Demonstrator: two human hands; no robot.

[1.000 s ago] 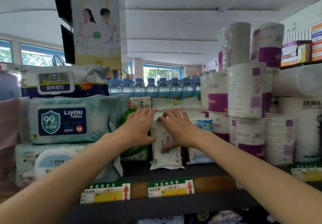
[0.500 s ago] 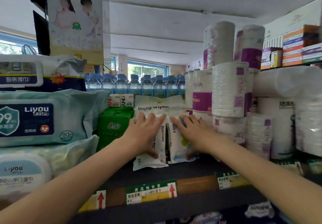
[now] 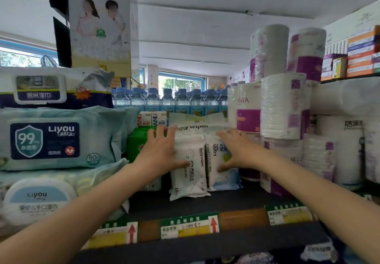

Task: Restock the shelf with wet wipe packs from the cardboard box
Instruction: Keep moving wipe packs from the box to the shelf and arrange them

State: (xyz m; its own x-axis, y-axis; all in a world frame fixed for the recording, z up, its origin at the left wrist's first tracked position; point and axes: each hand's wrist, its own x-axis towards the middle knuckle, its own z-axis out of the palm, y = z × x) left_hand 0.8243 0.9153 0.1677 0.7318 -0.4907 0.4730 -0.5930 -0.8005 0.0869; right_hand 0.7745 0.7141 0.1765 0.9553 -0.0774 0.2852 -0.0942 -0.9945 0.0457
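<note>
Two bare hands press small wet wipe packs upright on a shop shelf.

The left hand (image 3: 162,152) has fingers spread, its thumb on a white pack (image 3: 190,169) printed "Baby wipes"; the right hand (image 3: 236,150), fingers also spread, lies on a blue-and-white pack (image 3: 223,173) marked "Liyou" that touches the first. Both packs stand on the dark shelf (image 3: 205,204), with a flat "Baby wipes" pack (image 3: 195,125) behind them. A green pack (image 3: 136,144) sits just left, large "Liyou 99%" wipes (image 3: 59,138) farther left, and purple-labelled paper rolls (image 3: 281,107) to the right. Both forearms reach forward from the lower corners.
</note>
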